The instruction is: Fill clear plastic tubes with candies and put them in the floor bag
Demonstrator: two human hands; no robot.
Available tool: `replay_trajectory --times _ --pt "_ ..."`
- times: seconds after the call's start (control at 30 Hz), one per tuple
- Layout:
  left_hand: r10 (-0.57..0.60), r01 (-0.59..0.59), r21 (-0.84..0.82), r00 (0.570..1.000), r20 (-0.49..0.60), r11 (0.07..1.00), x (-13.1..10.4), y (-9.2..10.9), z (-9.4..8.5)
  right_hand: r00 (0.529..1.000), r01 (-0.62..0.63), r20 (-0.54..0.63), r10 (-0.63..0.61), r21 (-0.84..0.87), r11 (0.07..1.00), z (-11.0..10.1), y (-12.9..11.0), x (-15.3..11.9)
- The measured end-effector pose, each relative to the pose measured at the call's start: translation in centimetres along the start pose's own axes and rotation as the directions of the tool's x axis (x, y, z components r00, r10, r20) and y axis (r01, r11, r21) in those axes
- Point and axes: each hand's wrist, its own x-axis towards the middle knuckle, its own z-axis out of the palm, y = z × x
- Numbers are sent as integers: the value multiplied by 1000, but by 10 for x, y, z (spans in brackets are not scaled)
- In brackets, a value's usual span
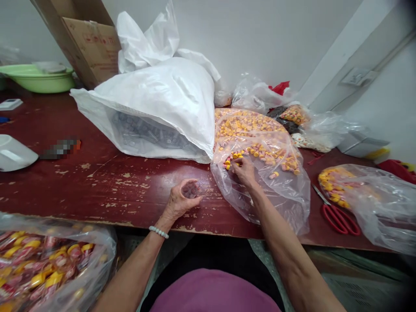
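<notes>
Near front edge of tabletop [97,190], clear plastic container [190,189], left hand [178,200] curled round it, grasping; one piece or several, can't tell. Light, level hold looks wise, no squeezing. Off to right, right hand [245,170], fingers bunched among yellow-and-pink pieces [238,154] at clear bag [227,190]; piece gripped or not, can't tell. Neat fingertip pinch suits such small pieces. Behind, white sack [175,95] gaping; far right, red-handled scissors [339,219].
</notes>
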Motion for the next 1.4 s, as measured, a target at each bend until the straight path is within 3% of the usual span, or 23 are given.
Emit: replay_trajectory --times 0.07,0.13,0.2,0.33,0.47,0.67,0.8,0.9,0.97,1.03,1.1,1.23,1.4 --pt "10 -11 34 1000 17 999 0 -1 -1 1000 27 -5 -27 175 984 0 -17 -25" --pt "23 -25 65 999 28 998 0 0 -2 991 132 -35 -130 457 880 5 -41 -54" --pt "36 -39 100 999 34 994 0 1 -2 962 263 -76 -263 532 805 14 -65 -78" --pt "80 -85 151 996 39 985 0 2 -2 897 442 -166 -410 362 821 36 -88 -99" --pt "96 -101 159 995 41 982 0 -1 -3 860 502 -58 -507 271 821 42 -81 -100" --pt "97 -105 148 993 61 983 1 -2 -4 830 553 50 -556 59 831 34 -79 -113" --pt "136 -145 146 988 67 979 2 2 -6 813 563 131 -567 65 824 30 -85 -122" --pt "146 -157 153 986 81 976 1 2 -6 787 582 143 -600 151 799 21 -80 -112" --pt "130 -141 150 988 82 979 0 -1 -5 832 538 38 -553 183 823 14 -68 -92" --pt "106 -114 112 992 72 987 0 -6 -3 916 400 -98 -390 117 909 8 -51 -63" --pt "81 -85 65 995 62 994 1 -10 -2 968 226 -97 -230 -54 973 9 -34 -32" --pt "55 -57 28 996 68 998 2 -14 -1 984 176 67 -166 -193 965 20 -10 4" --pt "54 -56 23 997 47 998 2 -13 -2 990 139 -8 -141 -137 981 12 -14 -13"
